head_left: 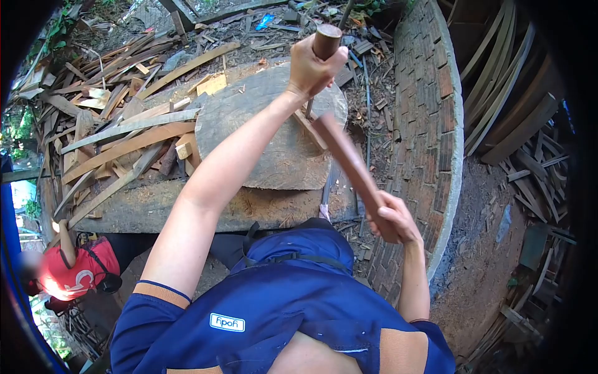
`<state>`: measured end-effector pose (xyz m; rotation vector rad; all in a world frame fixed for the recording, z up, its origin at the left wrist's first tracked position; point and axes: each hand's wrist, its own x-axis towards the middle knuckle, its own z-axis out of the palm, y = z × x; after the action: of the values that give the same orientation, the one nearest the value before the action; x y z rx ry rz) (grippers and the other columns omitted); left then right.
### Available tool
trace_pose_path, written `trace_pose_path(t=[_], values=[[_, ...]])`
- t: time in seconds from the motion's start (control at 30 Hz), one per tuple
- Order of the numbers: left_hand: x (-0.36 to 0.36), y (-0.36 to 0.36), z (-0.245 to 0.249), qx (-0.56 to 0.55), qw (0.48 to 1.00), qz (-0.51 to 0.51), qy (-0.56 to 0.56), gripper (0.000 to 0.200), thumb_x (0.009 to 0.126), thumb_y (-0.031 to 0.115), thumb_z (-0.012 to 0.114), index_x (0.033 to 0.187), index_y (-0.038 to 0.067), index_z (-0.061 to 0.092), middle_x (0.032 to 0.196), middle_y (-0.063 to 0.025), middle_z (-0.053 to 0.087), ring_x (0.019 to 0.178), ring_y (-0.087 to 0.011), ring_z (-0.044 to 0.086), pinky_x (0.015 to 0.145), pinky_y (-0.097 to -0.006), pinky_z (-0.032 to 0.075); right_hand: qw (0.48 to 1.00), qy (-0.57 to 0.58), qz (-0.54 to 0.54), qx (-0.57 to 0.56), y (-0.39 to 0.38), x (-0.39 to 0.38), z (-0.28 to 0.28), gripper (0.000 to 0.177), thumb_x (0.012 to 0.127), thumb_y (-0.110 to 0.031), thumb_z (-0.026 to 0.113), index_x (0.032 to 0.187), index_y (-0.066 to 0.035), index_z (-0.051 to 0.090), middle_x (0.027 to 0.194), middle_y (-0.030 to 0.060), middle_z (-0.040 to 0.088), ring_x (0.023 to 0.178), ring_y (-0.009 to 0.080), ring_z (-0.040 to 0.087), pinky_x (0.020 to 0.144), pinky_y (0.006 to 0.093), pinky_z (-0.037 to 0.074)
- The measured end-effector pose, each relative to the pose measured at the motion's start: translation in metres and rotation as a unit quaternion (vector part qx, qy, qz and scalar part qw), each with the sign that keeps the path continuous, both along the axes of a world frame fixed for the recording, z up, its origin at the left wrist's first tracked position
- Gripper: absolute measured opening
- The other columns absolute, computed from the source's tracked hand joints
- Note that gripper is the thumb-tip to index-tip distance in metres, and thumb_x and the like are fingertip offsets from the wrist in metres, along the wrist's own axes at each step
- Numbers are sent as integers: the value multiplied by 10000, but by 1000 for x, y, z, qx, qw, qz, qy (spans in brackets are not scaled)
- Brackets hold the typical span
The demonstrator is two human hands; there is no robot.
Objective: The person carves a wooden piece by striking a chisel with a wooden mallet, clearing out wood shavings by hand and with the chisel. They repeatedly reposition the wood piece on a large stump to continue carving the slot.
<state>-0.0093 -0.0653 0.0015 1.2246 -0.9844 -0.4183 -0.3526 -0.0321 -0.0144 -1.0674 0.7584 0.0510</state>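
Observation:
My left hand (316, 70) is wrapped round the thick round wooden handle (327, 41) of a chisel. Below the fist the chisel's thin dark blade (309, 107) points down at a small strip of wood (313, 129) lying on a round wooden block (249, 149). My right hand (397, 219) grips one end of a long reddish-brown wooden bar (349, 159), slightly smeared by motion. The bar's far end is near the wood strip, below the chisel; whether it touches anything cannot be told.
Offcuts and long wooden strips (124, 134) are heaped left of the block. A curved brick wall (420, 124) stands close on the right, with curved boards (498, 81) beyond it. At lower left is a person in a red shirt (78, 271).

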Motion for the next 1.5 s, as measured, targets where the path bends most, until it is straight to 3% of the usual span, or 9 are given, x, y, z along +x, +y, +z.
trace_pose_path(t=[0.17,0.37,0.43,0.77,0.87,0.9,1.03,1.3,1.5], values=[[4,-3,-9,-8,999,39,-17,236,811,191,692,701,25,566,497,-42,582,393,-122,582,397,-271,473,956,-81,-120,-255,-29,31,46,767,763,-388,707,1353,29,449,803,68,601,543,103,585,449,249,500],[-18,4,0,12,997,43,-70,166,746,161,677,816,19,628,683,-111,642,620,-192,634,628,-332,509,732,-92,-301,-604,-42,112,126,752,797,-135,679,1473,-119,350,920,130,675,624,156,642,594,315,592],[-22,6,3,-13,992,50,-114,173,737,153,675,824,13,623,683,-115,639,618,-197,635,628,-337,512,570,-37,-120,-812,-61,117,117,686,815,-114,653,1454,-229,432,887,110,667,587,156,627,615,305,613],[-24,0,-2,-1,994,7,-111,154,736,154,665,783,21,604,659,-93,620,589,-163,596,572,-324,484,630,130,2,-766,-51,106,114,789,731,-90,660,1459,-290,433,1100,162,681,775,227,708,772,377,603],[-11,-9,-1,27,996,23,-79,153,743,156,666,754,22,594,640,-76,613,582,-146,579,566,-319,480,792,-13,-108,-601,-62,99,93,819,742,-191,658,1500,-262,357,1016,149,671,626,169,639,650,332,594],[-6,-8,-6,39,997,37,-53,153,745,156,666,735,25,589,630,-67,609,575,-139,570,563,-319,478,812,0,-137,-568,-53,102,88,779,740,-185,649,1469,-163,379,1176,234,640,854,308,710,814,419,599],[19,-16,-19,35,980,194,-23,164,759,159,673,699,36,583,618,-58,610,559,-141,576,561,-320,479,889,85,-130,-430,-32,113,20,677,738,-216,685,1328,-4,430,1068,289,644,818,307,707,686,386,621],[30,2,-17,8,977,215,-6,246,892,143,697,727,67,530,567,6,542,426,-68,516,374,-230,423,834,122,-77,-533,-13,156,-49,609,734,-260,736,1218,-57,428,1019,216,675,909,401,675,784,471,534],[73,37,-23,11,911,249,329,226,883,165,697,909,33,515,585,-15,523,418,-92,509,362,-237,466,816,152,-28,-557,-19,164,-44,571,735,-262,751,1167,-75,427,1014,205,675,893,415,668,746,493,531]])
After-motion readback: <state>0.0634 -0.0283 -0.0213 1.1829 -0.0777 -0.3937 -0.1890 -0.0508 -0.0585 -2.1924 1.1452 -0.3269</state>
